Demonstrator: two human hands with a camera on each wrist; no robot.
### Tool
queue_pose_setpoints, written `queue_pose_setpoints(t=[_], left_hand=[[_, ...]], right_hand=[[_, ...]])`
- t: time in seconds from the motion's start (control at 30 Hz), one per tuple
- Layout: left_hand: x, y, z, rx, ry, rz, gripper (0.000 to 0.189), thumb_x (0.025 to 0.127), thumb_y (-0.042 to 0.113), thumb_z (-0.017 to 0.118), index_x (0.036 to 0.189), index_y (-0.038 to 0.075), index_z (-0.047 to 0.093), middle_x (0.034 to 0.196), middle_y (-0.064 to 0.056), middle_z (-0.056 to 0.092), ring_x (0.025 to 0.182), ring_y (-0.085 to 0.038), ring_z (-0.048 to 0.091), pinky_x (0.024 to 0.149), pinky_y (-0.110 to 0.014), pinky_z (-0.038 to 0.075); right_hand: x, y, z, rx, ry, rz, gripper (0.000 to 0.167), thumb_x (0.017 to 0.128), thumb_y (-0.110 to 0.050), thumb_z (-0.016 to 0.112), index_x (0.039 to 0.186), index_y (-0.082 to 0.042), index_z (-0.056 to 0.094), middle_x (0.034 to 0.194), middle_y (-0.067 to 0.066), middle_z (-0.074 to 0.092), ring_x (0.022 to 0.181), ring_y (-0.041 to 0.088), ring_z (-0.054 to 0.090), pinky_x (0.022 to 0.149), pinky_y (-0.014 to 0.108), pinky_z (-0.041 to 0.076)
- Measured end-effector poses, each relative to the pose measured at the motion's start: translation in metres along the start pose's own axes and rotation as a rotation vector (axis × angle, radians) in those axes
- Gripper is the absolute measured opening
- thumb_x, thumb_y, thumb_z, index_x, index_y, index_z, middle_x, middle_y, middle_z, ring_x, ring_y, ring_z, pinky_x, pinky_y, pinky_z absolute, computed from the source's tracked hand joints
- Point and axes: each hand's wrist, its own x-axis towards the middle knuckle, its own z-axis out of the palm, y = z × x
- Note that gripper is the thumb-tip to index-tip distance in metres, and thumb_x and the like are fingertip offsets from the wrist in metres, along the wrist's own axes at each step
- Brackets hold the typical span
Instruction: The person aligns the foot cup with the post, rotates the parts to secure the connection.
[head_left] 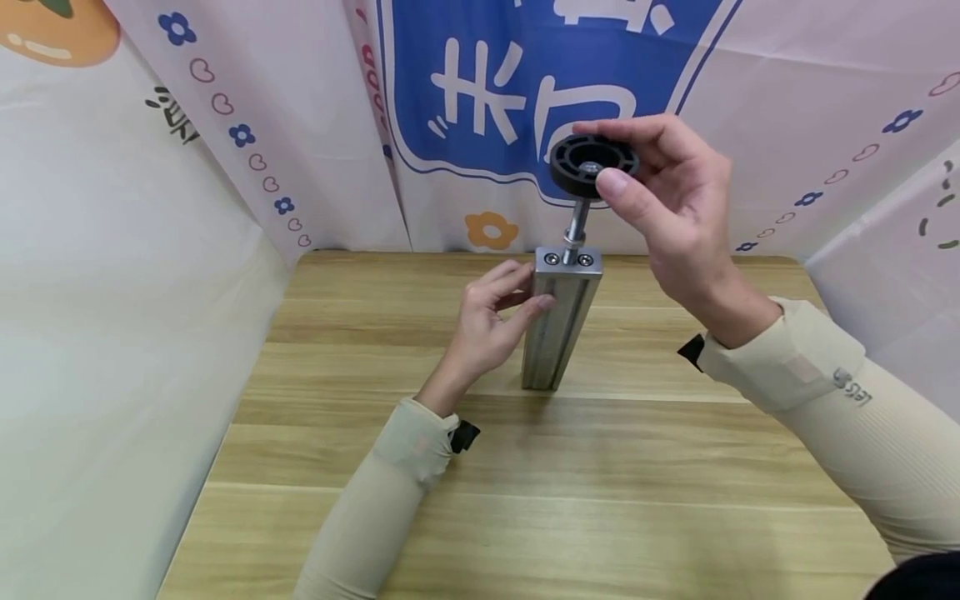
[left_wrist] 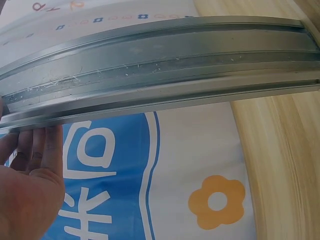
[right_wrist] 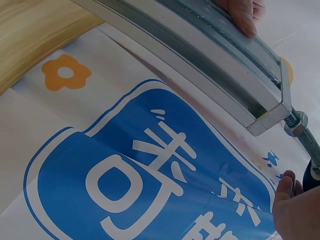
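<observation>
An aluminium profile (head_left: 551,333) stands upright on the wooden table, capped by a metal end plate (head_left: 568,262) with two socket screws. From the plate rises a threaded rod (head_left: 578,221) with a nut (head_left: 574,240) low on it; a round black levelling foot (head_left: 592,162) tops the rod. My right hand (head_left: 686,200) pinches the foot's rim between thumb and fingers. Lower down, my left hand (head_left: 491,321) grips the profile near its upper end, thumb on the near face. The left wrist view shows my left fingers (left_wrist: 52,150) against the profile's edge.
The wooden table (head_left: 375,450) extends toward me and to both sides of the profile. Behind its far edge hangs a printed cloth (head_left: 330,167) with a blue panel and an orange flower. White cloth (head_left: 112,333) also hangs at the left.
</observation>
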Motion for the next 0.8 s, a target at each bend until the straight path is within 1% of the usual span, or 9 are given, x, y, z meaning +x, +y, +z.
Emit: queue_pose_setpoints(t=[0.23,0.33,0.43,0.53,0.63,0.73,0.8], left_hand=[[0.0006,0.001,-0.0004,-0.012,-0.005,-0.004,0.032,0.095,-0.004,0.073,0.127,-0.009,0.071,0.106,-0.02,0.07,0.092,-0.012,0.069,0.092,-0.034,0.066],[0.0003,0.001,-0.0005,-0.019,-0.007,-0.001,0.032,0.095,-0.002,0.073,0.127,-0.009,0.071,0.106,-0.02,0.07,0.093,-0.012,0.069,0.092,-0.034,0.066],[0.0001,0.0009,-0.0007,-0.022,-0.007,0.003,0.033,0.096,-0.002,0.073,0.128,-0.008,0.07,0.107,-0.02,0.07,0.094,-0.013,0.07,0.092,-0.035,0.066],[-0.0001,0.0012,-0.0009,-0.021,-0.006,0.006,0.033,0.095,-0.003,0.073,0.128,-0.008,0.07,0.107,-0.02,0.07,0.094,-0.015,0.07,0.092,-0.035,0.066],[-0.0003,0.001,-0.0007,-0.018,-0.008,0.004,0.034,0.095,-0.004,0.073,0.129,-0.008,0.07,0.107,-0.02,0.07,0.095,-0.018,0.071,0.092,-0.034,0.066],[-0.0004,0.0012,-0.0004,-0.015,-0.012,-0.002,0.035,0.095,-0.003,0.073,0.13,-0.008,0.069,0.108,-0.02,0.07,0.096,-0.022,0.072,0.093,-0.034,0.066],[-0.0005,0.0014,-0.0003,-0.012,-0.014,-0.006,0.036,0.095,-0.004,0.072,0.13,-0.008,0.069,0.109,-0.02,0.07,0.096,-0.024,0.072,0.093,-0.033,0.066]], right_hand=[[-0.0001,0.0014,0.0003,0.004,-0.018,-0.014,0.046,0.088,0.005,0.058,0.133,0.007,0.064,0.123,0.014,0.077,0.116,0.025,0.073,0.099,0.029,0.063],[-0.0003,0.0006,0.0009,0.005,-0.031,-0.018,0.047,0.088,0.005,0.06,0.135,0.008,0.063,0.123,0.014,0.076,0.117,0.026,0.072,0.1,0.029,0.062],[-0.0007,-0.0009,0.0021,-0.008,-0.038,-0.025,0.047,0.088,0.005,0.063,0.134,0.009,0.063,0.122,0.014,0.076,0.114,0.026,0.072,0.101,0.028,0.062],[-0.0009,-0.0025,0.0033,-0.035,-0.035,-0.028,0.045,0.088,0.004,0.069,0.133,0.01,0.064,0.122,0.014,0.075,0.11,0.026,0.071,0.099,0.027,0.062],[-0.0005,-0.0031,0.0043,-0.057,-0.032,-0.027,0.044,0.088,0.003,0.073,0.131,0.01,0.065,0.12,0.014,0.074,0.107,0.026,0.071,0.094,0.025,0.063],[-0.0001,-0.0027,0.0047,-0.077,-0.033,-0.029,0.046,0.088,-0.002,0.08,0.13,0.009,0.066,0.117,0.013,0.072,0.103,0.024,0.07,0.088,0.023,0.063],[0.0002,-0.0019,0.0051,-0.089,-0.033,-0.035,0.047,0.087,-0.007,0.085,0.128,0.008,0.068,0.114,0.012,0.069,0.101,0.023,0.069,0.087,0.022,0.062]])
